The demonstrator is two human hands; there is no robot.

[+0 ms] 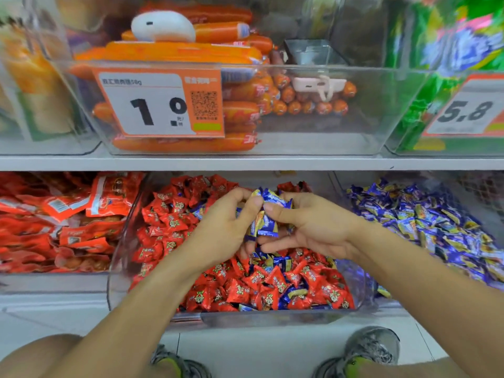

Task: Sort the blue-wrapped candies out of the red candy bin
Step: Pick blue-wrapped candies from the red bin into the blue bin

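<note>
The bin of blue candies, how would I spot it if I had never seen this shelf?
Find the lower shelf, under the tub of orange sausages. The bin of blue candies is at its right end, beside the red candy bin. It alone is all blue and yellow wrappers.
</note>
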